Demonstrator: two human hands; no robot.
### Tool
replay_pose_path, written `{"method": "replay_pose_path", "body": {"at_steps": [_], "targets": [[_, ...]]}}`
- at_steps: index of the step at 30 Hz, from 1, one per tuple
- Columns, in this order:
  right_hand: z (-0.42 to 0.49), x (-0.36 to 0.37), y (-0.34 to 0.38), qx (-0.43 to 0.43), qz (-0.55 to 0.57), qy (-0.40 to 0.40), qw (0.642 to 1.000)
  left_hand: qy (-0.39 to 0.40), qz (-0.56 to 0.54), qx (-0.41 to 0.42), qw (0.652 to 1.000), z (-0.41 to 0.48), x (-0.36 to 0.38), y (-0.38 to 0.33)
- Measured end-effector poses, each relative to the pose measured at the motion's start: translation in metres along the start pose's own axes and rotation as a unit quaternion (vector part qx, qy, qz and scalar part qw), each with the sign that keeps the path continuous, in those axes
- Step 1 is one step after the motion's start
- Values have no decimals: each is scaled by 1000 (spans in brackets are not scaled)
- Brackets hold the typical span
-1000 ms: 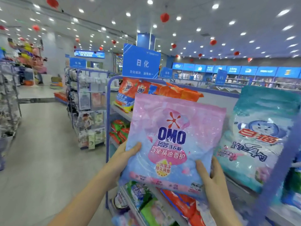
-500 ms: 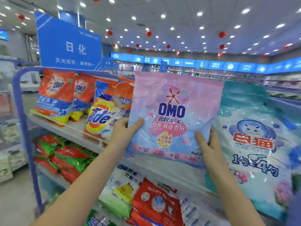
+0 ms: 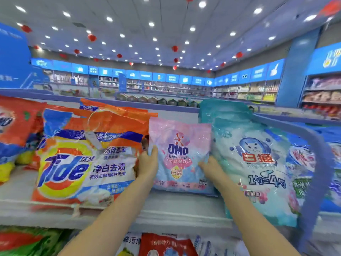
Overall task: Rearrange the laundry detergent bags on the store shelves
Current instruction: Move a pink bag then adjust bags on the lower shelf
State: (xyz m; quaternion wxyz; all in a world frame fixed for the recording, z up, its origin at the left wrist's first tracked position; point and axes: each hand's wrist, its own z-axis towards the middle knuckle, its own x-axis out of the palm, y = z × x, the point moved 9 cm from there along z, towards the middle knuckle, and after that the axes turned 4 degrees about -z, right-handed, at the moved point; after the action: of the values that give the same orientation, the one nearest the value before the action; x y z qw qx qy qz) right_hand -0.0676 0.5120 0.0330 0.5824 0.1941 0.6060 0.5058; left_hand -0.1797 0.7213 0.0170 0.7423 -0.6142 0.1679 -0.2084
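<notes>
Both hands clamp the pink OMO bag (image 3: 180,156) by its side edges: the left hand (image 3: 147,163) has its thumb across the front of the left edge with the fingers out of sight behind, and the right hand (image 3: 210,168) is tucked round the lower right edge, hard against the neighbouring pack. It stands upright on the top shelf (image 3: 175,206), in the gap between the big orange Tide bag (image 3: 83,163) and the teal cat-logo bag (image 3: 258,163), its bottom edge down at the shelf board, though whether its weight rests there yet I cannot tell. My worry is the release, since a soft pouch like this will likely slump forward if nothing props it, so it wants pushing back until the neighbours pinch it. The teal bag looks the weaker point, because it leans out over the shelf's front edge and the right forearm passes just beside it, so a careless withdrawal could drag it off. The Tide bag sags sideways too, and a nudge from the left wrist might tip it further
</notes>
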Motion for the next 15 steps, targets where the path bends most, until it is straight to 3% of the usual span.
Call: {"method": "replay_pose_path", "body": {"at_steps": [8, 12, 15], "targets": [[35, 8, -1, 62, -2, -105, 993, -17, 63, -35, 997, 31, 26, 7], [39, 14, 2, 57, -130, -149, 979, -37, 77, -48, 995, 43, 35, 17], [46, 19, 8, 25, -147, -206, 967, -51, 27, -33, 998, 54, 38, 24]]}}
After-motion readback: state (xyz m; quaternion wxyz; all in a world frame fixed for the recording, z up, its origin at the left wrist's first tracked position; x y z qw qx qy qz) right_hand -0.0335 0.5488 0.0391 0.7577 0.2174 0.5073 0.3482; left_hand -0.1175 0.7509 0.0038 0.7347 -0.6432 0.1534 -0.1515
